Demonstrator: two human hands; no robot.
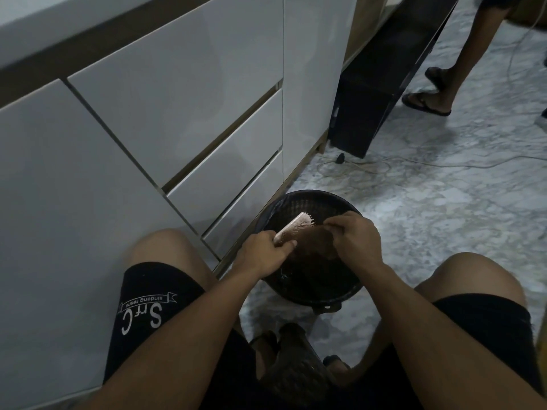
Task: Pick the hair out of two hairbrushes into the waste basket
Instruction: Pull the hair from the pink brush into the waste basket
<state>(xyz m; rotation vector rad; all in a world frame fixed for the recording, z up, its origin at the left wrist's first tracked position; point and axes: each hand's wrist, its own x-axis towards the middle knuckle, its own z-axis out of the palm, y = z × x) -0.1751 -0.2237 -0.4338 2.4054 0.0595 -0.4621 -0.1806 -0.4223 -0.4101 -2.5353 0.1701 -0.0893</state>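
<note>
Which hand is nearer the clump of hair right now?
Right. The right hand is pinching the hair clump over the basket; the left hand holds the brush beside it.

The person wears black shorts (154,309) that end above the knees, and both forearms are bare, with no sleeves in view. The left leg of the shorts carries white print: large letters reading "SrfC" under a small ribbon banner with tiny lettering (seen upside down from the head camera). The right leg of the shorts looks plain black.
</note>
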